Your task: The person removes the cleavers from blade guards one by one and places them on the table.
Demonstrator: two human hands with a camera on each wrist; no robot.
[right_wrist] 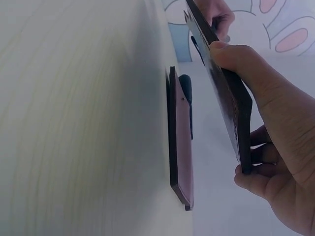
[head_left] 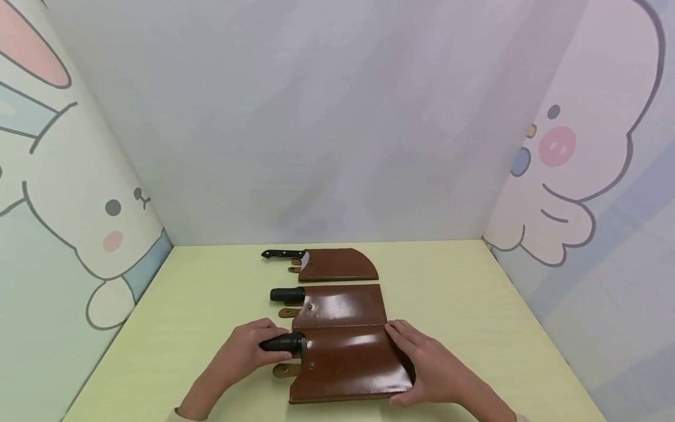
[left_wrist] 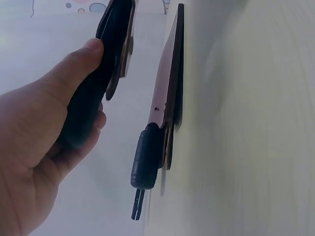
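Observation:
Closest to the person is a wide brown leather sheath (head_left: pixel 348 363) with a knife in it, held up off the table between both hands. My left hand (head_left: pixel 245 349) grips the knife's black handle (head_left: pixel 279 342), thumb along it in the left wrist view. At the sheath's far right end, my right hand (head_left: pixel 435 372) pinches the edges between thumb and fingers. The blade is almost wholly hidden inside the leather. A strap with a snap (head_left: pixel 286 370) sticks out below the handle. Just behind lies a second sheathed knife (head_left: pixel 343 306), black-handled too, flat on the table.
Farther back lies a third knife in a brown sheath (head_left: pixel 340 265), its riveted black handle (head_left: pixel 283 254) pointing left. All rest on a pale yellow table (head_left: pixel 211 293). A plain wall (head_left: pixel 327 129) closes the back, and cartoon-printed panels (head_left: pixel 79 223) stand at both sides.

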